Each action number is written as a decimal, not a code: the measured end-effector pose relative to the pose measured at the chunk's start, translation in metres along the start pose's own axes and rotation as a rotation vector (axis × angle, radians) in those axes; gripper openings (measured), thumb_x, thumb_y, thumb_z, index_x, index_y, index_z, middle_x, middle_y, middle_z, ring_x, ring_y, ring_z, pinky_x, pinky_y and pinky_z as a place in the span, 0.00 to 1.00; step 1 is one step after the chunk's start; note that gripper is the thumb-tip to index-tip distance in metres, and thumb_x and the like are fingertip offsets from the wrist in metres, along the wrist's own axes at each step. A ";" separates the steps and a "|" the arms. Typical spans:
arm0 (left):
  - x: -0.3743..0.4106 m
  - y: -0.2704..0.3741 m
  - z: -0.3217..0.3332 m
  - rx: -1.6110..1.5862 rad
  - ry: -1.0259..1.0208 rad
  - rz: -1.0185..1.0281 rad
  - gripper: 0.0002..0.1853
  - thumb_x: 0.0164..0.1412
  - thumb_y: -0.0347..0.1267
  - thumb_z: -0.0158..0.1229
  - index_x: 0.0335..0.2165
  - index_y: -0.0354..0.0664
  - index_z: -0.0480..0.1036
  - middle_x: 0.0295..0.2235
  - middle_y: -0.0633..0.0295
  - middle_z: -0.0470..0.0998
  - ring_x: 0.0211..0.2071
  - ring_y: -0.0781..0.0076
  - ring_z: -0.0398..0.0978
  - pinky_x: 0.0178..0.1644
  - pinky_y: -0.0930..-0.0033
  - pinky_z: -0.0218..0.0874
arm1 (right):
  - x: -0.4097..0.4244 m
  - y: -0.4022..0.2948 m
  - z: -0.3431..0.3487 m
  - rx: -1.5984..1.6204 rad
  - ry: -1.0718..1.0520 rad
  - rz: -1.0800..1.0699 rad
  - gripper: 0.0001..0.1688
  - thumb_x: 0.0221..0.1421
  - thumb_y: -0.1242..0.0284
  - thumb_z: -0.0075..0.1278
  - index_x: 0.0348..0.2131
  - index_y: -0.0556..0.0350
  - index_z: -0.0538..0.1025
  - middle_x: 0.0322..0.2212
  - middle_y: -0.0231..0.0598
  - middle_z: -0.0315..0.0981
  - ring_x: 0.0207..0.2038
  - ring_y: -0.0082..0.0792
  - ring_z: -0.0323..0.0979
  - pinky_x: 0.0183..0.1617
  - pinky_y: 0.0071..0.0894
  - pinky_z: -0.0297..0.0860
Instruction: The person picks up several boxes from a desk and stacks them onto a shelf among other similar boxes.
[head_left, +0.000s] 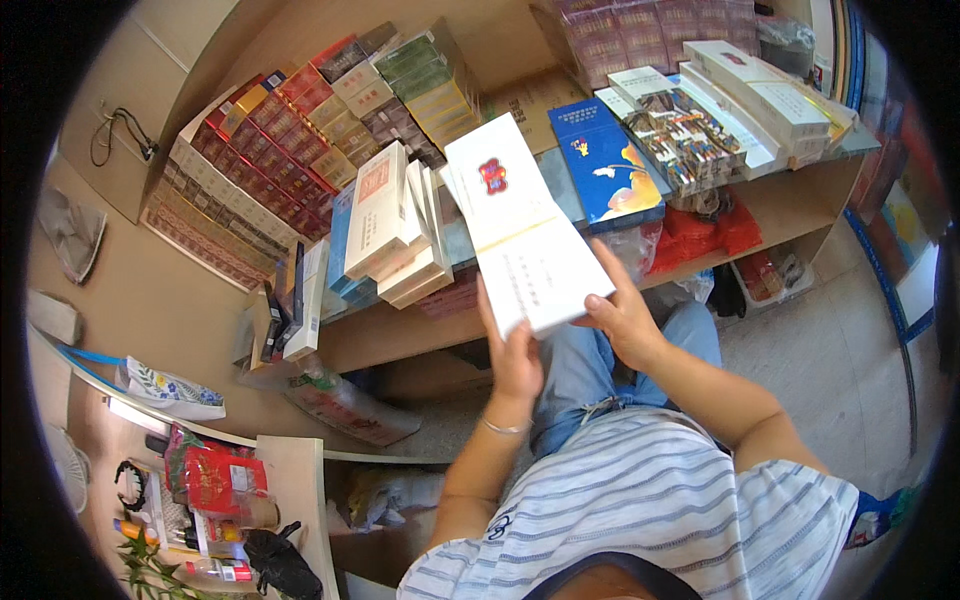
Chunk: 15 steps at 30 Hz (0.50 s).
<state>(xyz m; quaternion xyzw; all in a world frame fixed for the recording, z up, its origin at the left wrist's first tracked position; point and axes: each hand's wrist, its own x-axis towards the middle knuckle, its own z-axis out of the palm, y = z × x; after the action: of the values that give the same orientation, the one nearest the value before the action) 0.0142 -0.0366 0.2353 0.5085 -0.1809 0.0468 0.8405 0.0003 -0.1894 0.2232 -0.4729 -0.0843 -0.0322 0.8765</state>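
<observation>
Both hands hold a stack of white cartons (525, 225) with a red emblem and a yellow band around the middle. My left hand (514, 360) grips the near left corner, thumb on top. At the near right corner, my right hand (619, 311) has its thumb on the edge and fingers along the side. The stack is tilted above the shelf's front edge. To its left lie white cartons (382, 217) on blue ones; to its right lies a blue carton (606, 161) with a yellow flower picture. How many cartons are in my hands cannot be told.
Stacked small boxes (285, 142) fill the back left, green and yellow cartons (424, 75) beside them. Patterned cartons (686, 135) and white cartons (765, 97) lie at the right. Red plastic bags (705, 240) sit on the lower shelf. A side counter (292, 480) holds a black bag (277, 559).
</observation>
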 end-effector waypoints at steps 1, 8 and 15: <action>-0.018 -0.007 0.008 0.022 0.023 0.027 0.43 0.46 0.28 0.45 0.60 0.42 0.35 0.58 0.54 0.49 0.59 0.62 0.50 0.61 0.62 0.42 | -0.008 0.010 -0.003 0.079 0.050 -0.043 0.50 0.48 0.67 0.54 0.60 0.55 0.42 0.56 0.45 0.50 0.51 0.36 0.58 0.46 0.32 0.64; -0.084 -0.052 -0.016 -0.097 -0.002 -0.270 0.39 0.47 0.27 0.48 0.58 0.41 0.42 0.55 0.55 0.56 0.54 0.62 0.58 0.57 0.61 0.51 | -0.057 0.017 -0.042 -0.127 0.066 0.119 0.50 0.38 0.72 0.60 0.58 0.58 0.51 0.49 0.45 0.58 0.52 0.34 0.58 0.54 0.30 0.56; -0.010 -0.027 -0.027 -0.436 0.152 -0.167 0.33 0.52 0.41 0.55 0.53 0.41 0.55 0.51 0.60 0.63 0.51 0.62 0.62 0.55 0.58 0.55 | -0.052 -0.059 -0.057 -0.533 0.007 -0.338 0.50 0.32 0.70 0.59 0.56 0.56 0.55 0.46 0.40 0.59 0.50 0.32 0.59 0.55 0.30 0.56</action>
<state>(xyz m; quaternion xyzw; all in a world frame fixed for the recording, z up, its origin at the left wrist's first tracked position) 0.0192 -0.0250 0.1980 0.3233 -0.0802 -0.0248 0.9425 -0.0518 -0.2710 0.2322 -0.6653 -0.1474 -0.1999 0.7041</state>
